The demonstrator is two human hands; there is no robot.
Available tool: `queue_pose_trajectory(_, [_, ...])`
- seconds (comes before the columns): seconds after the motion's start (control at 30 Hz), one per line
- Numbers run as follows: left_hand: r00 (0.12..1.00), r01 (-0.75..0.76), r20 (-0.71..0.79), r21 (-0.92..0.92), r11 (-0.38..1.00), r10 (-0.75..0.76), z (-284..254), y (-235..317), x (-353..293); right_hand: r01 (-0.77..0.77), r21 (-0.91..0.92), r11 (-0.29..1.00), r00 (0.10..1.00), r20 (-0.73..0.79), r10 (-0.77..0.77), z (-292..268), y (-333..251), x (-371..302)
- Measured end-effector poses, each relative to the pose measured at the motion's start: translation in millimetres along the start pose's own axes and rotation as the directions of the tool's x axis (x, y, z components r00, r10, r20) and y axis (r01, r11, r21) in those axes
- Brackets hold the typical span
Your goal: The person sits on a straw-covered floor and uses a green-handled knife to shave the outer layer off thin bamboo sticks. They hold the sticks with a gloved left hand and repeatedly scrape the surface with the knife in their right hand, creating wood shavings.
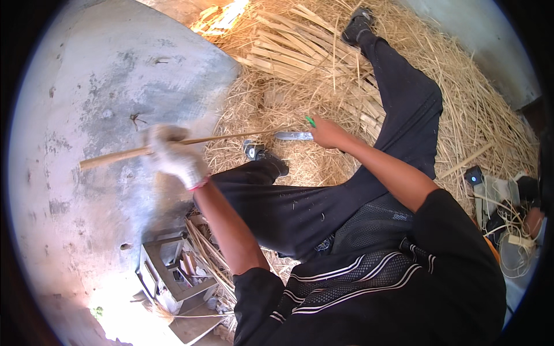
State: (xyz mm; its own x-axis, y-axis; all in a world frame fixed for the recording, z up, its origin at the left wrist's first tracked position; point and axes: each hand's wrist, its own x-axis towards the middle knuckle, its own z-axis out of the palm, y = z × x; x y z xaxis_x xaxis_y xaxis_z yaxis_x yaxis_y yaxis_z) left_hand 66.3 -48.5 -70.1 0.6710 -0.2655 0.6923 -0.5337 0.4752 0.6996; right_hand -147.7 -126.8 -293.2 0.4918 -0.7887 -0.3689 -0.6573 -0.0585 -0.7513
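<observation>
My left hand (pixel 173 153), in a white work glove and a little blurred, is closed round a long bamboo strip (pixel 112 157). The strip's thick end juts out to the left, and its thin end runs right to the knife. In my bare right hand (pixel 329 134) is a knife, with its flat metal blade (pixel 293 136) pointing left, close against the strip's thin end. Whether blade and strip touch, I cannot tell. Something small and green (pixel 310 121) shows at my right thumb. Most of the knife's handle is hidden in my fist.
Thin shavings (pixel 306 161) cover the floor round my outstretched legs. Split bamboo slats (pixel 288 49) lie in a pile beyond. A worn grey-white wall (pixel 86 104) stands close on the left, above a small frame-like stand (pixel 173 271). Tangled cords and small items (pixel 513 213) lie at right.
</observation>
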Motion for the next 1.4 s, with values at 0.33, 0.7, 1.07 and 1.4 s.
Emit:
queue_pose_trajectory(0.33, [0.865, 0.107, 0.234, 0.779, 0.617, -0.445, -2.3, -51.4, -37.6, -0.006, -0.029, 1.000, 1.000, 0.000, 0.006, -28.1, 94.1, -36.1])
queue_pose_trajectory(0.7, [0.967, 0.121, 0.126, 0.540, 0.833, -0.222, -0.8, 18.6, 23.8, 0.113, -0.119, 0.986, 0.993, 0.045, -0.108, -26.8, 67.6, -47.7])
queue_pose_trajectory(1.07, [0.870, -0.048, 0.471, 0.368, 0.928, -0.142, 24.7, 17.4, 85.9, 0.032, -0.066, 0.997, 0.995, 0.097, -0.026, -41.5, 44.4, -63.4])
queue_pose_trajectory(1.4, [0.977, 0.111, 0.214, -0.469, 0.876, -0.009, 23.4, 33.9, 120.3, 0.054, -0.152, 0.987, 0.993, 0.109, -0.038, -49.6, 23.9, -77.1])
